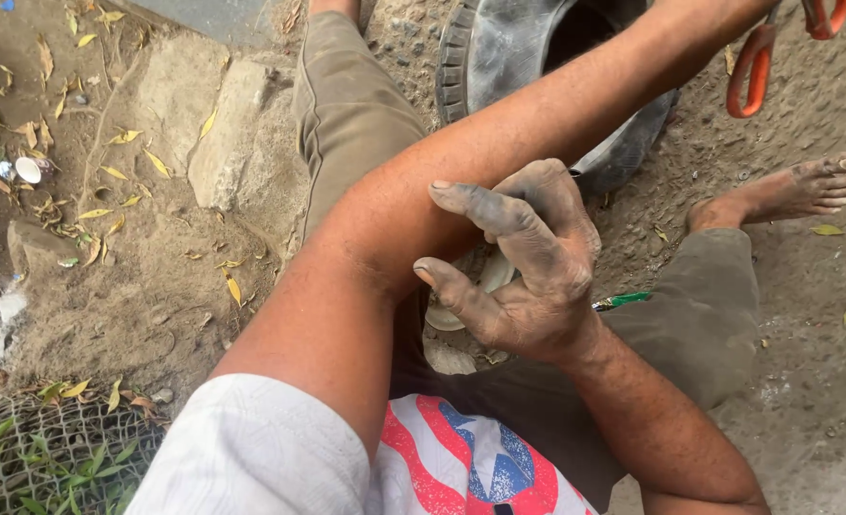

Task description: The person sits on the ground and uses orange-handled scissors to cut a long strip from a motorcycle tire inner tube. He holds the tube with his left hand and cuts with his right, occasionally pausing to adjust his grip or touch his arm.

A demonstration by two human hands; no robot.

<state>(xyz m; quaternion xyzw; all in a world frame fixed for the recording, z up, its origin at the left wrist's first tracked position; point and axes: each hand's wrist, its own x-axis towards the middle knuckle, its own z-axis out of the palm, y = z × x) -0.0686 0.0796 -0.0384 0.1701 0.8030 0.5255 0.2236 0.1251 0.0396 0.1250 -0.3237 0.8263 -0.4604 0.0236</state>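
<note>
I sit on dirt ground in khaki trousers. My left arm (461, 181) reaches from the lower left across my knee to the top right, where its hand passes out of the frame beside orange scissor handles (752, 72). My right hand (523, 262), grey with grime, rests against that forearm with thumb and fingers curled and apart, holding nothing. A black rubber tyre (509, 48) lies just beyond the forearm. Under the right hand, a pale round piece (488, 277) shows partly on the ground.
My bare foot (795, 191) rests on the dirt at right. A small green wrapper (623, 300) lies by my knee. Flat stones (223, 133) and yellow fallen leaves sit at left, with wire mesh over grass (51, 458) at the bottom left.
</note>
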